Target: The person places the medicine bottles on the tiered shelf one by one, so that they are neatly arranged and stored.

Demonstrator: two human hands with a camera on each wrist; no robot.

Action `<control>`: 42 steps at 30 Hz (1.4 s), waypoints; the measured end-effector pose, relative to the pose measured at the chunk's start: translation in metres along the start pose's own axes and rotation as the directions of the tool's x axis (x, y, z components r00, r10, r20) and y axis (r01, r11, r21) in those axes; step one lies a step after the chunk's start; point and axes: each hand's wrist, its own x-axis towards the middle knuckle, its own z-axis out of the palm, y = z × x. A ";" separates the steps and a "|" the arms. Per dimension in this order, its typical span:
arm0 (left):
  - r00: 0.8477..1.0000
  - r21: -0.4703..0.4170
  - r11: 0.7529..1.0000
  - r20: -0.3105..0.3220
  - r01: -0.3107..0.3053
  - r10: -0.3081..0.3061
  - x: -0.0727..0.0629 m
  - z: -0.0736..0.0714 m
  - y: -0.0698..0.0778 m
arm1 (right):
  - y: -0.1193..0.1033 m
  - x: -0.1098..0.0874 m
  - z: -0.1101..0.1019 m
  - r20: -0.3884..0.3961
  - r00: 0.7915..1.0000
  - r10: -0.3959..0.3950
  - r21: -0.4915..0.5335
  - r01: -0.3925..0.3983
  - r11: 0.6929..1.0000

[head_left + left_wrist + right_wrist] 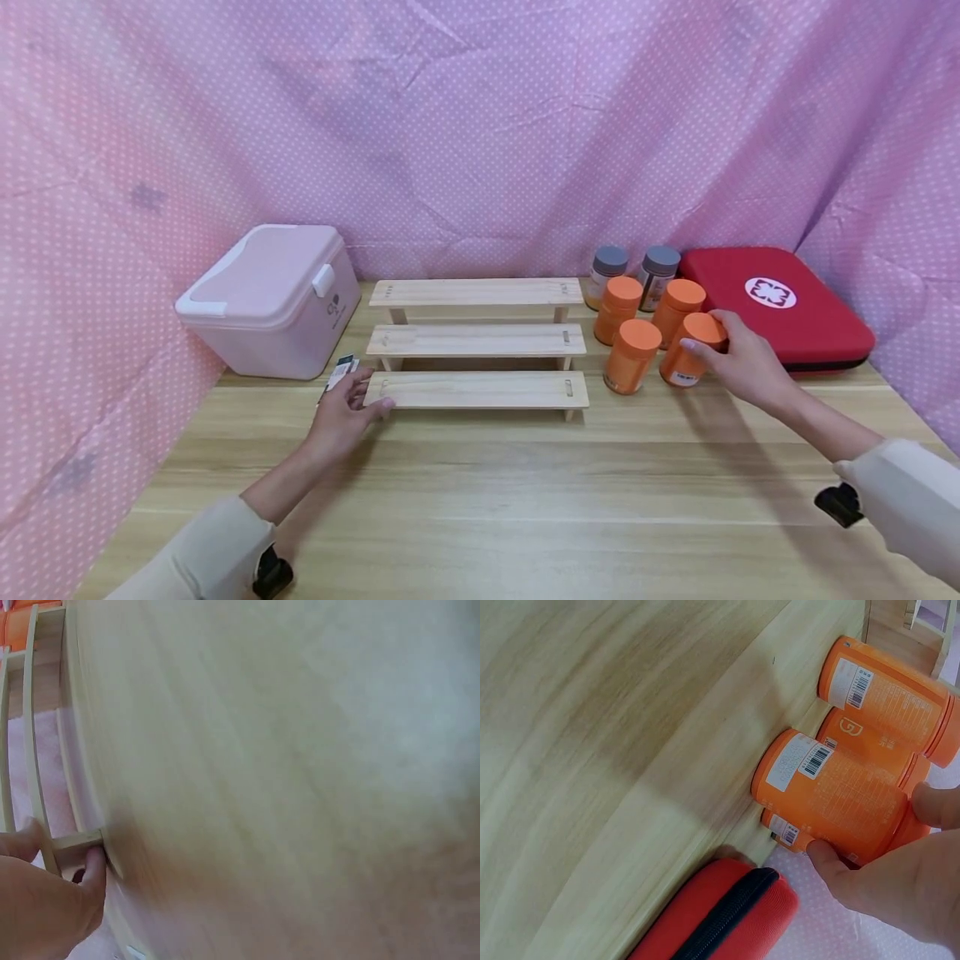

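Note:
A three-step wooden rack [476, 389] stands in the middle of the table. My left hand [341, 421] grips the left end of its lowest step; in the left wrist view, the fingers [94, 877] curl around the end by the short leg [77, 841]. On the right, my right hand [742, 358] holds the nearest right orange bottle [678, 367] around its lid, thumb on the near side. That bottle [840, 795] is upright, its barcode label low on the body. Beside and behind it are other orange bottles [630, 367], also upright.
Two grey-capped bottles [660, 271] stand behind the orange ones. A red zip case [813, 321] with a white emblem lies at the right. At the left are a pale pink lidded box [296, 342] and a small printed packet [343, 367]. A dotted pink curtain [480, 150] hangs behind.

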 end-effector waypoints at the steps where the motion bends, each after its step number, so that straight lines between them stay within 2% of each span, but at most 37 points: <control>1: 1.000 -0.004 1.000 0.006 0.001 -0.001 0.000 0.000 -0.002 | 0.000 0.000 0.000 0.002 1.000 0.003 0.001 -0.003 1.000; 7: 0.999 -0.038 0.999 0.035 -0.006 0.008 0.003 -0.003 -0.009 | 0.000 0.000 -0.001 -0.008 1.000 0.006 0.007 -0.006 1.000; 13: 0.999 -0.053 0.999 0.042 0.005 -0.003 0.004 -0.002 -0.008 | 0.001 -0.004 -0.008 -0.100 0.993 -0.056 -0.034 0.052 0.998; 16: 0.999 -0.063 0.998 0.043 0.008 -0.005 0.005 -0.002 -0.007 | -0.005 -0.007 -0.021 -0.180 0.979 -0.094 -0.070 0.083 0.994; 19: 0.999 -0.055 0.998 0.043 0.005 -0.003 0.006 -0.002 -0.007 | -0.019 -0.010 -0.040 -0.252 0.963 -0.095 -0.070 0.080 0.994; 22: 0.999 -0.047 0.999 0.047 0.001 0.001 0.007 -0.003 -0.008 | -0.037 -0.009 -0.061 -0.291 0.953 -0.084 -0.012 0.084 0.996; 25: 0.999 -0.035 0.999 0.053 0.002 -0.001 0.006 -0.004 -0.008 | -0.058 -0.004 -0.076 -0.310 0.946 -0.098 0.059 0.122 0.991; 28: 0.998 -0.025 1.000 0.055 0.005 -0.004 0.006 -0.005 -0.008 | -0.080 0.005 -0.084 -0.276 0.955 -0.105 0.140 0.148 0.979; 32: 0.998 -0.014 1.000 0.053 0.016 -0.015 0.006 -0.006 -0.007 | -0.115 0.023 -0.083 -0.203 0.971 -0.124 0.219 0.168 0.961; 38: 0.998 -0.030 0.999 0.063 0.018 -0.016 0.006 -0.006 -0.006 | -0.167 0.055 -0.065 -0.110 0.978 -0.176 0.246 0.198 0.949; 42: 0.998 -0.029 0.999 0.066 0.019 -0.017 0.006 -0.005 -0.007 | -0.196 0.078 -0.046 -0.071 0.972 -0.225 0.251 0.236 0.939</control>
